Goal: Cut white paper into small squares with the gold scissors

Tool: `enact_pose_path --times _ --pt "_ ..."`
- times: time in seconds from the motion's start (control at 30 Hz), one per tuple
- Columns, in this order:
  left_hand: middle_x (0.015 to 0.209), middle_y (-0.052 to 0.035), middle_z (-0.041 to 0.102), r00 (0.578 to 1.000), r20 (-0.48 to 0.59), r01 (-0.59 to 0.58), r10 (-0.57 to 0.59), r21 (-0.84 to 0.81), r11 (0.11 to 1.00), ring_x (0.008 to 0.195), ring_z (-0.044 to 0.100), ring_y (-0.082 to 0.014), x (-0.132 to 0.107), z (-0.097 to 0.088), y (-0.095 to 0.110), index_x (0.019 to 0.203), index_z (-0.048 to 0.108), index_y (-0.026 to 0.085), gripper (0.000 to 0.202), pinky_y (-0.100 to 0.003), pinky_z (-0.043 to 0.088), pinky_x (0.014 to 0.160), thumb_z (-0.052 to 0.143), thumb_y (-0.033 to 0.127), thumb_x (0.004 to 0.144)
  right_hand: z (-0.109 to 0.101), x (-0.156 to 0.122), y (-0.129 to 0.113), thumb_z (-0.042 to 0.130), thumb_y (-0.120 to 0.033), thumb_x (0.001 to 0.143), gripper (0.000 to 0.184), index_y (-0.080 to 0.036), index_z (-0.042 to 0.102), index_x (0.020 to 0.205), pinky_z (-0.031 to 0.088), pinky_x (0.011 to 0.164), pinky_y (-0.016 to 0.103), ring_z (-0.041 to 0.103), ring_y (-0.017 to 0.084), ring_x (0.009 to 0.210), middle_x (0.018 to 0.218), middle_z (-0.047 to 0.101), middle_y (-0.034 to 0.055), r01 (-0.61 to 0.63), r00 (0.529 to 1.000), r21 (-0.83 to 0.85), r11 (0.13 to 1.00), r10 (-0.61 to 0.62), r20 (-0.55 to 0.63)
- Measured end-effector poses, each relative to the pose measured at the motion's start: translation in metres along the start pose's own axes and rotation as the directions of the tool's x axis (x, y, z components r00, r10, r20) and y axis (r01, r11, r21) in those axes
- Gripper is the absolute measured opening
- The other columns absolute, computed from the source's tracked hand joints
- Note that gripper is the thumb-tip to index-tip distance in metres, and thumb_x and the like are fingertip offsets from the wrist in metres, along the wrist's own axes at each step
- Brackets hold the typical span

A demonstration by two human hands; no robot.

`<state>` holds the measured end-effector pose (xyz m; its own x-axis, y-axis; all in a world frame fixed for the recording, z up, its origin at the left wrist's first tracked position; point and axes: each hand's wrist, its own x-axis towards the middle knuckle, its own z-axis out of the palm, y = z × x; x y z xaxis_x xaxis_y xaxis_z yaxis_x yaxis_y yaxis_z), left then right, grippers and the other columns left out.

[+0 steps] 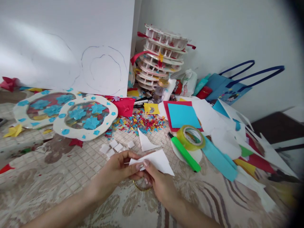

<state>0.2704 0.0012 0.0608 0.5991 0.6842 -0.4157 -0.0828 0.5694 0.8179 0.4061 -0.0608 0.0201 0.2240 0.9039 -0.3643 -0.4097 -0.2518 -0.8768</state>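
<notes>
Near the table's front, a white piece of paper or thin board (158, 162) is pinched between both hands. My left hand (123, 167) grips its left end with thumb and fingers. At its lower edge, my right hand (154, 177) holds it, the thumb close to my left thumb. Below the fingers shows a thin gold loop (141, 187), partly hidden; what it belongs to I cannot tell. Just beyond the hands lie a white offcut (145, 141) and several small white squares (118, 147). To the right are a green utility knife (186, 155) and a yellow tape roll (190, 137).
Two white frames with blue paper flowers (59, 124) lie left. Coloured paper bits (142, 123) are heaped mid-table, before a tiered white model (162, 57) and a glass jar (160, 91). Blue and red sheets (184, 115), paper scraps (225, 142) and a blue bag (228, 87) occupy the right.
</notes>
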Motion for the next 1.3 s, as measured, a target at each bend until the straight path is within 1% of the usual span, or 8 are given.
enact_pose_path --times 0.2,0.3,0.4,0.47,0.6,0.7,0.87,1.3 --pt "0.072 -0.0008 0.07 0.997 -0.005 -0.075 0.08 0.286 0.955 0.063 0.067 -0.0166 0.003 -0.022 0.019 0.089 0.064 0.019 0.026 -0.026 0.052 0.061 0.072 0.036 0.071 -0.001 0.002 -0.013 0.067 -0.047 0.072 0.044 -0.018 0.045 0.047 0.024 0.041 0.023 0.034 0.007 0.039 0.039 0.04 -0.0064 0.05 0.997 -0.023 0.998 -0.052 -0.063" --pt "0.071 -0.0021 0.068 0.969 -0.012 -0.177 0.248 0.666 0.724 0.053 0.06 -0.0143 0.0 -0.032 0.033 0.092 0.07 0.022 0.021 -0.021 0.043 0.05 0.068 0.033 0.075 0.0 0.003 -0.019 0.067 -0.049 0.071 0.045 -0.018 0.044 0.047 0.024 0.04 0.022 0.034 0.006 0.039 0.039 0.04 -0.0064 0.033 0.998 -0.019 0.999 -0.034 -0.048" --pt "0.083 -0.0032 0.068 0.875 -0.026 -0.277 0.483 0.79 0.547 0.046 0.049 -0.0096 -0.006 -0.03 0.038 0.087 0.073 0.023 0.016 -0.021 0.037 0.048 0.07 0.029 0.072 0.001 0.002 -0.019 0.069 -0.05 0.068 0.043 -0.019 0.045 0.05 0.024 0.04 0.022 0.034 0.007 0.038 0.039 0.039 -0.0071 0.01 0.999 0.002 1.0 -0.01 -0.034" --pt "0.075 -0.0015 0.066 0.862 -0.051 -0.299 0.504 0.752 0.587 0.045 0.046 -0.0096 -0.008 -0.022 0.034 0.084 0.073 0.023 0.014 -0.021 0.034 0.045 0.07 0.03 0.072 0.002 0.001 -0.016 0.07 -0.049 0.067 0.043 -0.018 0.046 0.05 0.024 0.039 0.022 0.034 0.006 0.038 0.039 0.039 -0.0073 0.012 1.0 0.012 1.0 -0.012 -0.021" --pt "0.065 -0.0007 0.064 0.972 0.029 -0.223 0.232 0.415 0.882 0.054 0.054 -0.0134 -0.006 -0.006 0.013 0.088 0.065 0.019 0.022 -0.021 0.04 0.046 0.064 0.039 0.078 0.001 -0.002 -0.009 0.069 -0.049 0.07 0.038 -0.016 0.054 0.057 0.027 0.041 0.021 0.036 0.007 0.041 0.043 0.042 -0.0062 0.026 0.999 -0.036 0.999 -0.025 0.026" --pt "0.062 -0.0004 0.063 0.992 0.06 -0.126 0.115 0.218 0.968 0.053 0.056 -0.0122 -0.001 -0.001 0.001 0.078 0.061 0.016 0.027 -0.022 0.043 0.049 0.068 0.042 0.074 0.0 -0.004 -0.007 0.068 -0.047 0.073 0.032 -0.017 0.061 0.08 0.029 0.042 0.02 0.039 0.008 0.043 0.05 0.047 -0.0063 0.045 0.996 0.002 0.999 -0.045 0.072" --pt "0.062 -0.0002 0.064 0.998 0.012 -0.059 0.059 0.074 0.996 0.055 0.056 -0.0104 -0.001 0.0 0.0 0.075 0.061 0.014 0.029 -0.021 0.044 0.052 0.071 0.041 0.072 -0.002 -0.005 -0.009 0.064 -0.045 0.079 0.036 -0.019 0.058 0.103 0.033 0.044 0.021 0.043 0.008 0.047 0.061 0.053 -0.0048 0.069 0.992 0.083 0.994 -0.077 0.098" --pt "0.064 -0.0029 0.068 0.999 0.016 0.036 -0.034 -0.085 0.996 0.059 0.06 -0.0107 -0.002 0.001 -0.002 0.078 0.061 0.012 0.03 -0.021 0.047 0.058 0.071 0.04 0.074 -0.002 -0.002 -0.008 0.067 -0.039 0.078 0.029 -0.022 0.055 0.097 0.031 0.043 0.02 0.039 0.008 0.045 0.057 0.05 -0.0069 0.059 0.993 0.04 0.997 -0.063 0.099"
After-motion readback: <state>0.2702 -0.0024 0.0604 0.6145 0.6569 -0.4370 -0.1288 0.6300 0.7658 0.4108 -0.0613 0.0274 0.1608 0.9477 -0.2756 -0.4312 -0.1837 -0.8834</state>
